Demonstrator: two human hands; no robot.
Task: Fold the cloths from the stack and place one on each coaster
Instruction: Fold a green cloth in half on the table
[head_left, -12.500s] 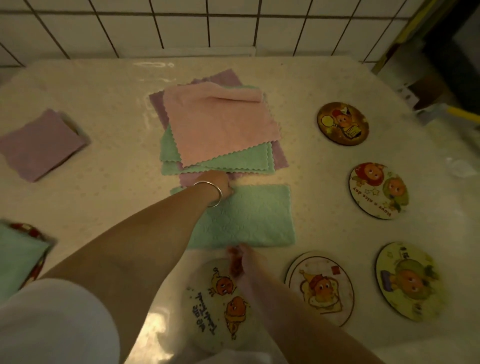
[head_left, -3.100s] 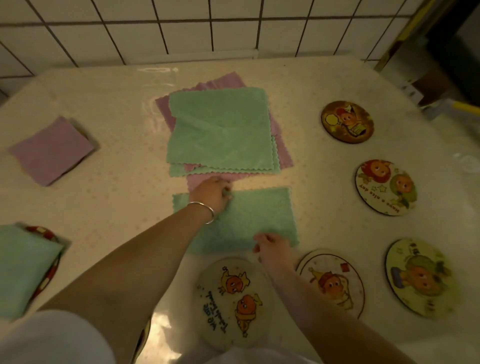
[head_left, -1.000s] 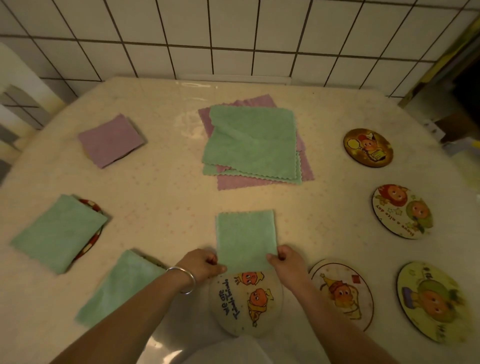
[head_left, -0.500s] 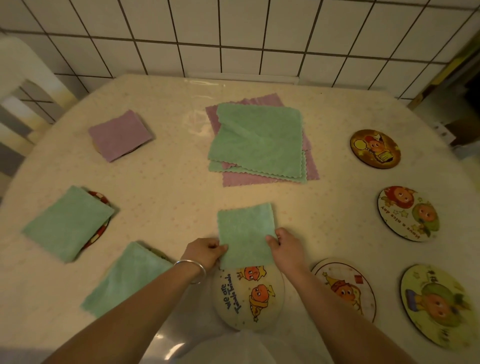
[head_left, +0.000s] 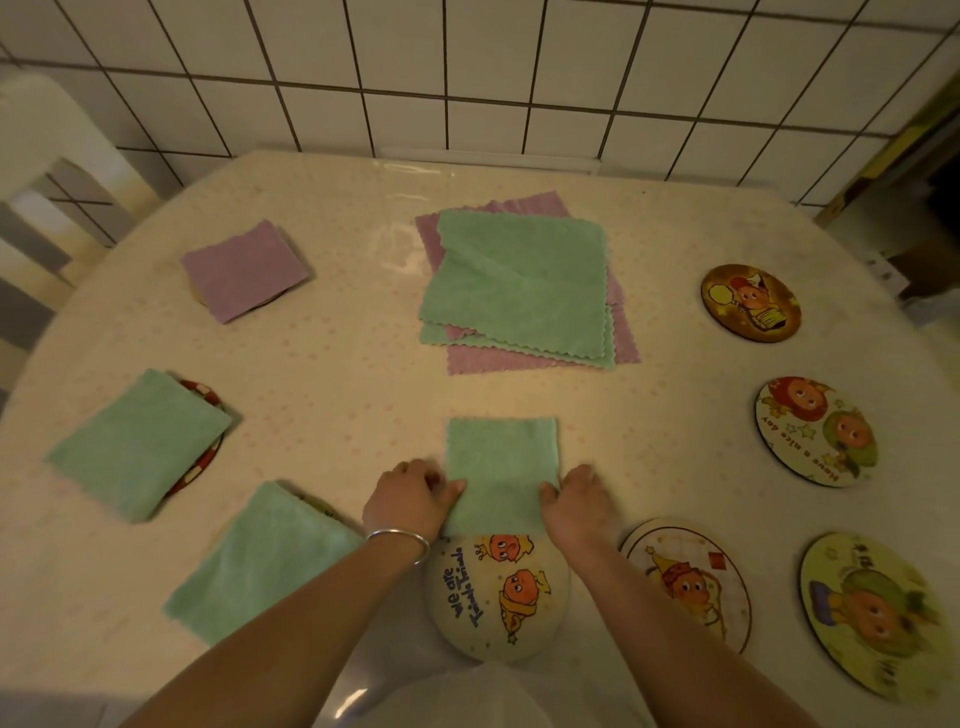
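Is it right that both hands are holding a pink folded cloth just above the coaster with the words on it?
Not quite. The folded cloth is green, not pink, as the head view shows. The rest is right: the left hand and the right hand grip its two sides, just above the coaster with the words.

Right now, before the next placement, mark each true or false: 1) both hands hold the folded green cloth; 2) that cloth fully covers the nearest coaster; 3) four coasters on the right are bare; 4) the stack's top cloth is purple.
1) True: the left hand and right hand grip the folded green cloth at its sides.
2) False: it overlaps only the far edge of the nearest coaster.
3) True.
4) False: the top of the stack is green.
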